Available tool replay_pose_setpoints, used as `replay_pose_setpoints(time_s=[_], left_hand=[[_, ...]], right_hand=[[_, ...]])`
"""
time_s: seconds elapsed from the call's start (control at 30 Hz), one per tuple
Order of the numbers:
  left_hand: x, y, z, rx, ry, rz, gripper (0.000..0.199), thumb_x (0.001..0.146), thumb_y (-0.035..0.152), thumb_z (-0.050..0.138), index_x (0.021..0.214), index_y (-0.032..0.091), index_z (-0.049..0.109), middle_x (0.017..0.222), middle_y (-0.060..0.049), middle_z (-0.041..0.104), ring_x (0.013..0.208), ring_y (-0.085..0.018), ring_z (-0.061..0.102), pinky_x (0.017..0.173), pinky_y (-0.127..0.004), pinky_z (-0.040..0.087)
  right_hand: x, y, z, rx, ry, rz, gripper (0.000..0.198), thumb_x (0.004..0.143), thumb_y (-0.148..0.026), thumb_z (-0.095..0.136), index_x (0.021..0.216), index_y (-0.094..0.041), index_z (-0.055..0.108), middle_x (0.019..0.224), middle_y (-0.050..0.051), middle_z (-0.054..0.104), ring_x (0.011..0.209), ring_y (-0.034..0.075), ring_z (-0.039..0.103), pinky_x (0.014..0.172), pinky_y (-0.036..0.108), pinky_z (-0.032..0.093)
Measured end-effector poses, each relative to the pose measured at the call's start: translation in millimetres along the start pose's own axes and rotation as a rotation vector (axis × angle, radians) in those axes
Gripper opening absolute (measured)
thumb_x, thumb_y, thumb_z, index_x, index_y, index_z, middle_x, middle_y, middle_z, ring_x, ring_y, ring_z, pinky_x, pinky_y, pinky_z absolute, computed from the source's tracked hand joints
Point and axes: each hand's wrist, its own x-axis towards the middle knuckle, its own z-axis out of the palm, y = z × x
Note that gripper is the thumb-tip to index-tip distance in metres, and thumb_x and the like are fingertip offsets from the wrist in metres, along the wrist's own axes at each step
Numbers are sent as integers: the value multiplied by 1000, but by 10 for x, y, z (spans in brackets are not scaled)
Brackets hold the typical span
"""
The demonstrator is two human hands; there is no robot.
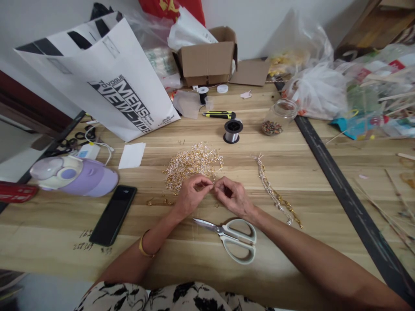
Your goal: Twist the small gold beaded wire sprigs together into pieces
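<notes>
My left hand (pixel 193 194) and my right hand (pixel 231 195) meet just in front of a heap of small gold and clear jewelry pieces (pixel 194 162). Both pinch with thumb and forefinger, the fingertips almost touching. Whatever lies between them is too small to make out. Below the hands, scissors with pale handles (pixel 231 237) rest on the wooden table, blades pointing left. A few loose gold bits (pixel 158 201) lie by my left wrist. To the right of my right hand, gold and silver chains (pixel 275 192) are stretched out in a bundle.
Beyond the heap stand a wire spool (pixel 232 131), a yellow-black utility knife (pixel 219 115) and a glass jar of beads (pixel 274 123). At left are a black phone (pixel 113 214), a purple bottle (pixel 87 175) and a large white bag (pixel 126 82). A cardboard box (pixel 207 60) sits behind.
</notes>
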Motion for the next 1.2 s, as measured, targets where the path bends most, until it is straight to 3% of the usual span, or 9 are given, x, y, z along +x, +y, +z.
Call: replay_pose_setpoints(time_s=[0.47, 0.73, 1.2], left_hand=[[3, 15, 10, 0, -10, -26, 5, 74, 16, 63, 70, 16, 65, 71, -3, 67, 67, -13, 60, 64, -24, 47], [17, -14, 2, -61, -8, -121, 5, 74, 18, 63, 72, 15, 66, 72, -3, 68, 66, -13, 60, 63, -24, 47], [16, -33, 3, -61, 1, -132, 5, 74, 18, 63, 72, 15, 67, 72, -4, 68, 67, -14, 61, 65, -25, 48]], right_hand=[[11, 24, -2, 20, 42, 43, 10, 85, -26, 52, 80, -17, 55, 57, -4, 48, 50, 9, 41, 47, 20, 33], [15, 17, 6, 37, 46, 39, 11, 85, -26, 53, 82, -16, 57, 57, -4, 47, 49, 9, 41, 47, 20, 33], [12, -24, -22, 22, 1, 15, 12, 86, -25, 51, 79, -17, 54, 56, -4, 45, 49, 9, 40, 47, 20, 32]])
